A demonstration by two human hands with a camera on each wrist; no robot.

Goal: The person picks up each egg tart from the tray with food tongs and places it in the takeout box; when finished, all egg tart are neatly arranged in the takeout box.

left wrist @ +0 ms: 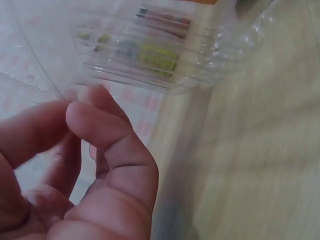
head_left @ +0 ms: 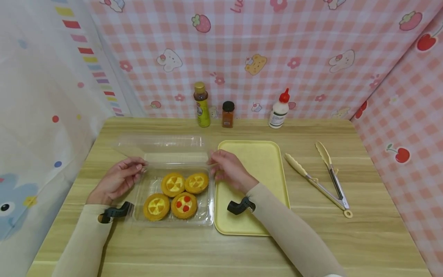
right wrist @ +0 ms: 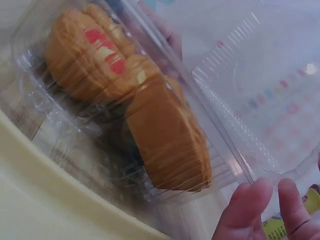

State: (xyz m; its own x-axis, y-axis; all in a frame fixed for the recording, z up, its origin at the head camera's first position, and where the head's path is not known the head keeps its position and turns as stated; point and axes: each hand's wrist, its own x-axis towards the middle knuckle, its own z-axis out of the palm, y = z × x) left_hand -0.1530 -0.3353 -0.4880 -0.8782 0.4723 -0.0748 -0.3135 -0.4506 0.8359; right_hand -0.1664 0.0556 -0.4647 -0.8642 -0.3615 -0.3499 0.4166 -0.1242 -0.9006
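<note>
A clear plastic clamshell box [head_left: 173,222] lies on the table with its lid [head_left: 166,143] raised at the back. Several small tarts sit inside. Three, one of them the front-left tart [head_left: 156,207], have yellow wedge toppings; the front-right tart [head_left: 184,206] carries red dots. At the box's left rear corner, my left hand [head_left: 119,179] pinches the thin plastic edge of the lid between thumb and fingertips. My right hand [head_left: 231,169] pinches the lid's edge at the right rear corner, over the yellow tray [head_left: 261,154]. In the right wrist view the tarts [right wrist: 170,135] show through the box's ribbed wall.
Beside the tray lie spread tongs [head_left: 332,188] with cream tips. Along the back edge stand a yellow-labelled sauce bottle [head_left: 202,107], a spice jar [head_left: 227,115] and a white squeeze bottle [head_left: 278,111] with a red cap. Patterned cloth hangs behind and at the sides.
</note>
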